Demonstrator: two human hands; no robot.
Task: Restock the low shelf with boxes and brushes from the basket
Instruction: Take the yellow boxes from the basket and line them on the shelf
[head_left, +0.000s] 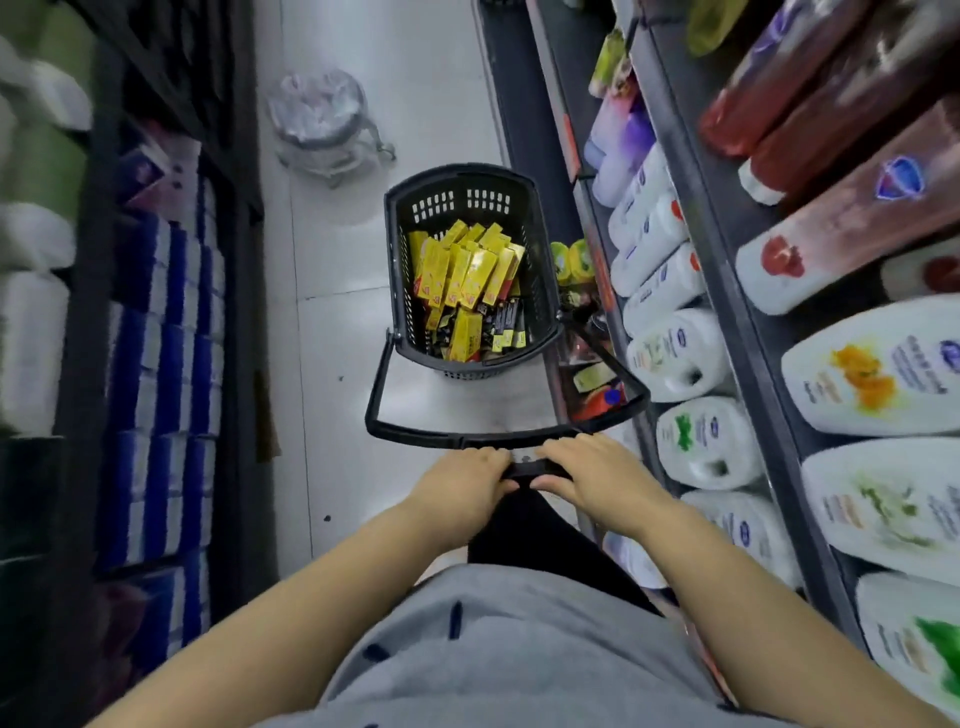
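My left grip (467, 480), a bare hand, is curled round the left end of a short black bar (530, 469), fingers over the top and thumb underneath. My right grip (587, 473) is clamped on the other end in the same way, so the two thumbs nearly meet under the bar. I cannot tell whether the bar is joined to anything. Just beyond the knuckles lies the wide black loop handle (415, 430) of the basket (395, 249), swung down toward me.

The basket stands on the pale tiled floor (332, 338), tight against the rack on my right. Inside it, yellow boxes (467, 270) are heaped at all angles, with dark packets (506, 317) beneath and beside them toward the near right corner; their print is too blurred to read. The low shelf (524, 135) runs along just right of the basket, with small red and orange packs (592, 379) lying on it by the loop handle.

Above that, white bottles (675, 358) line the next shelves, and red-brown bottles (831, 104) sit higher up. Across the aisle on my left is a rack of blue-and-white packs (156, 338). Farther along the floor stands a round thing wrapped in clear plastic (319, 119).
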